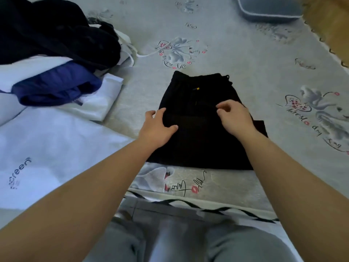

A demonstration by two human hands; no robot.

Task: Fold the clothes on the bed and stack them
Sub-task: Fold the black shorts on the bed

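Two bare hands sit at mid-frame: the left hand (157, 127) and the right hand (235, 118). One black folded garment (200, 140) lies at centre. In the upper left one heap holds one black garment (56, 31), one navy garment (56, 86) and at least one white garment (105, 99). One grey pillow (270, 10) lies at the upper right.

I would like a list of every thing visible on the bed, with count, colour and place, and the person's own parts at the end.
black garment: one, black, folded flat, centre of bed near its edge
yellow cord tip: one, yellow, on the black garment's far part
clothes pile: one, black, navy and white pieces, far left
white printed garment: one, white, near left
bedsheet: one, grey floral, beneath everything
pillow: one, blue-grey, far right
left hand: one, fingers spread on the black garment's left edge
right hand: one, fingers curled over the black garment
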